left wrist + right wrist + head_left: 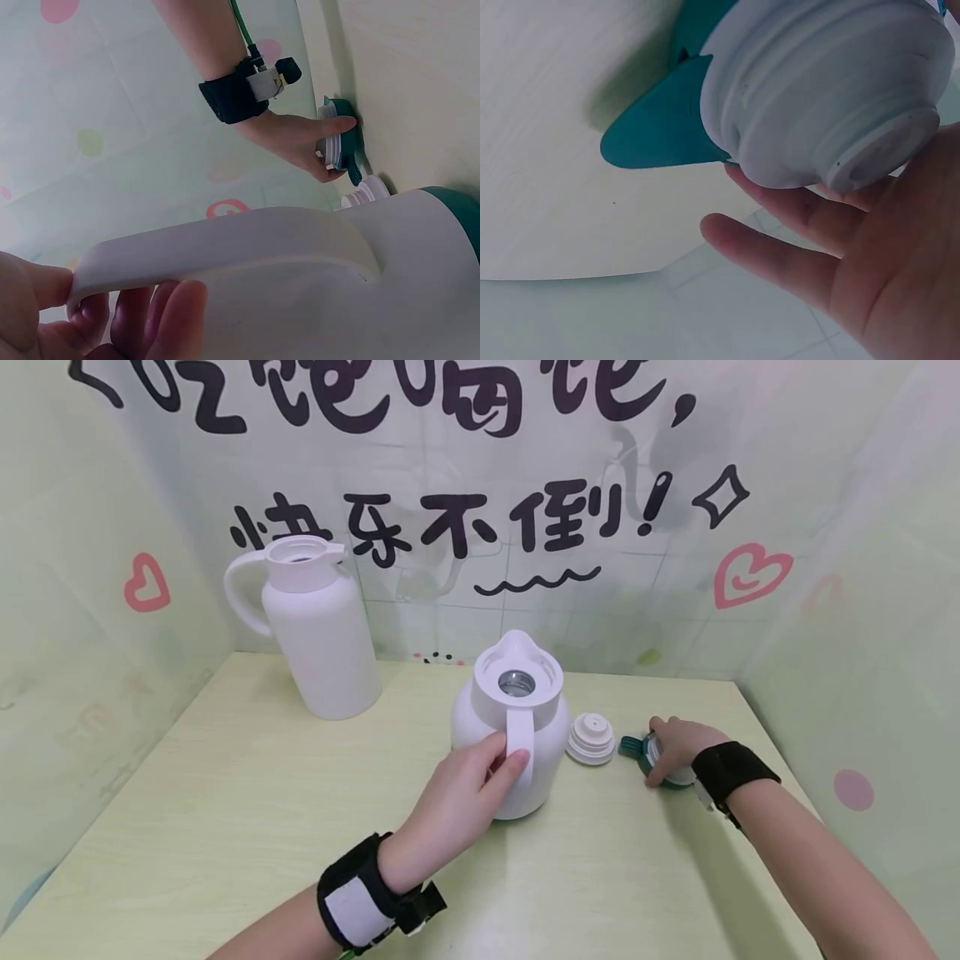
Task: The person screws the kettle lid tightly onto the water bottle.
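At the desk (262, 810), I record the left hand (459, 783) on the white pot (547, 747) and the right hand (688, 742) on the lid (802, 97).
The head view shows me the left fingers and thumb curled round the handle (210, 244), the pot upright, its mouth uncovered; a stepped white stopper (592, 739) lies between pot and lid, and a tall white jug (324, 647) stands well apart, back left. Only the left wrist view clearly shows me a green band (460, 211) at the pot's base and the right thumb and fingers pinching the lid; whether it touches the desk I cannot tell. The right wrist view best shows its stepped white side and green tab (660, 120).
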### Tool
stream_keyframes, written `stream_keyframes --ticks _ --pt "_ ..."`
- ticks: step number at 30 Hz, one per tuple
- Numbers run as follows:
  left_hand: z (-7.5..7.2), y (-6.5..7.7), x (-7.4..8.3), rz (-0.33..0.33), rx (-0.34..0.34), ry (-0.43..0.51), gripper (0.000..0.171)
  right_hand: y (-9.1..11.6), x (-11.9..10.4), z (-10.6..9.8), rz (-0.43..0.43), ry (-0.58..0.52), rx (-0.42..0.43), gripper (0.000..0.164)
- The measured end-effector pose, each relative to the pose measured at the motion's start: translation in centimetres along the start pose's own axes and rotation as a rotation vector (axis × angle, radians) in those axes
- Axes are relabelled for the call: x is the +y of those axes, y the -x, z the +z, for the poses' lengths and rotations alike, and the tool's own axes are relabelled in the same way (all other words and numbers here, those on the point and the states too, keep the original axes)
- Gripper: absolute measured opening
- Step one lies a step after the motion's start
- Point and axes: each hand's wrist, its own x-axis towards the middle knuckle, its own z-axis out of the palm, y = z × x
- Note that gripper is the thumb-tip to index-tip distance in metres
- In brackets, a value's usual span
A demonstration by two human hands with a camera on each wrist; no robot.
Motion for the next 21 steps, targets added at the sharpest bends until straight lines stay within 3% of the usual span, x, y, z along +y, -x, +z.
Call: stream_keyframes --ticks 13,21 --pt "0.0 0.0 0.1 -0.003 0.006 0.009 0.024 0.7 0.0 -2.0 -0.136 0.012 0.134 0.075" --pt "0.0 0.1 0.1 -0.007 0.008 0.028 0.02 2.2 -1.8 -4.6 -0.187 -0.095 0.271 0.072"
